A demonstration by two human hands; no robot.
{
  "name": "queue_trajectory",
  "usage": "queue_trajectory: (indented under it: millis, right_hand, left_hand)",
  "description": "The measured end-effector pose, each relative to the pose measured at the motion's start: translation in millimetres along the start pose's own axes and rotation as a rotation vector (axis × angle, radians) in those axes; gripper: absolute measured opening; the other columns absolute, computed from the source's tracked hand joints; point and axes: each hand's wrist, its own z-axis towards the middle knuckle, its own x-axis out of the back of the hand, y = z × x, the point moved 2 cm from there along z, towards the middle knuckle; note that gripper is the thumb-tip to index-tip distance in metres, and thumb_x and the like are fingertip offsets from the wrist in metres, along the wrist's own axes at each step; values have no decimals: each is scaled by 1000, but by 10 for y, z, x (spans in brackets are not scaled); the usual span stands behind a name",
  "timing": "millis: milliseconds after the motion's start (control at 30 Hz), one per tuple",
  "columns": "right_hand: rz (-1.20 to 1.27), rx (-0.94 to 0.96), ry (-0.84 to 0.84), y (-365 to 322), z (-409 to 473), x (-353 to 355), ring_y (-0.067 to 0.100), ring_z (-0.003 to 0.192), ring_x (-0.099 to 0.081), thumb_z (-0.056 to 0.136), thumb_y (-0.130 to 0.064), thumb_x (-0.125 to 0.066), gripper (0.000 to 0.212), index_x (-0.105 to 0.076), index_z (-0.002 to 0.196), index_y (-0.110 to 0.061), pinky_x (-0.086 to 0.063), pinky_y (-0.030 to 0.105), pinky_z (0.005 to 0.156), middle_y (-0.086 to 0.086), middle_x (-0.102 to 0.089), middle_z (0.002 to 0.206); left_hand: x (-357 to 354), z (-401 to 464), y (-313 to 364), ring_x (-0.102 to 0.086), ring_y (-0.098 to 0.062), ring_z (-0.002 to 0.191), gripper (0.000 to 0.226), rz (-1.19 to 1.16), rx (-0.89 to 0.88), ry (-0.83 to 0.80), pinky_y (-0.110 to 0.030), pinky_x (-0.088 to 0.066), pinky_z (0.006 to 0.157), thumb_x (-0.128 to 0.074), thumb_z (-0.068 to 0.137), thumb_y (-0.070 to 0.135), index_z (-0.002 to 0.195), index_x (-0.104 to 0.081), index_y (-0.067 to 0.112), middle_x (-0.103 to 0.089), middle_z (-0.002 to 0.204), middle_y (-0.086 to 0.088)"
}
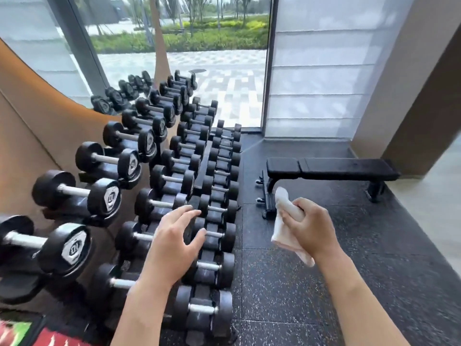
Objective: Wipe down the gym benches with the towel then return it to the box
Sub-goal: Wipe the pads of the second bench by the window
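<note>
A black padded gym bench [331,168] stands on the dark floor ahead and to the right, lengthwise across the view, near the wall. My right hand [313,227] grips a bunched white towel [287,218] in mid-air, well short of the bench; the towel's ends stick out above and below my fist. My left hand [174,236] hovers with fingers spread and relaxed over the lower dumbbells, holding nothing. No box is in view.
A three-tier rack of black dumbbells [174,171] fills the left half. Speckled rubber floor [324,283] lies between me and the bench. A glass wall [212,71] is beyond, a pillar [411,83] at right, and a red and green object [22,333] at the bottom left corner.
</note>
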Motion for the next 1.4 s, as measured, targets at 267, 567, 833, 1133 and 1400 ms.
queue_trajectory:
  millis: [267, 567, 833, 1133, 1400]
  right_hand:
    - [-88, -18, 141, -268, 505, 99, 0, 69, -59, 87, -36, -77, 19, -62, 78, -28, -44, 25, 60, -17, -62, 70]
    - [-149, -82, 204, 167, 829, 293, 2, 72, -59, 89, -40, -74, 26, -58, 72, -30, -39, 14, 53, -15, -60, 66]
    - [-120, -109, 184, 1034, 1502, 693, 0, 70, -59, 90, -42, -73, 23, -58, 76, -33, -39, 21, 57, -15, -62, 71]
    - [-66, -113, 167, 2203, 2499, 1315, 5, 71, -62, 91, -42, -73, 20, -64, 80, -27, -51, 32, 64, -12, -66, 73]
    - [44, -108, 174, 2686, 3158, 1245, 3, 66, -61, 91, -46, -73, 27, -61, 75, -28, -49, 28, 60, -12, -64, 68]
  left_hand:
    - [-20, 1015, -76, -32, 4, 136, 46, -99, -151, -41, -28, -28, 118, -72, 92, 33, 137, -63, 27, -49, 142, 18]
    - [-571, 1670, 168, -39, -6, 139, 47, -110, -235, -110, -34, -32, 119, -73, 92, 33, 137, -64, 25, -54, 144, 12]
    - [-1485, 2271, 765, -39, -10, 141, 47, -95, -235, -142, -34, -31, 120, -71, 92, 37, 138, -63, 26, -53, 147, 11]
    - [-2491, 2947, 1757, -38, -8, 141, 47, -47, -204, -141, -30, -27, 120, -70, 93, 37, 139, -61, 28, -52, 148, 11]
    - [-2901, 3510, 1944, -40, -9, 140, 48, 25, -168, -172, -36, -32, 122, -70, 93, 36, 139, -61, 28, -52, 147, 13]
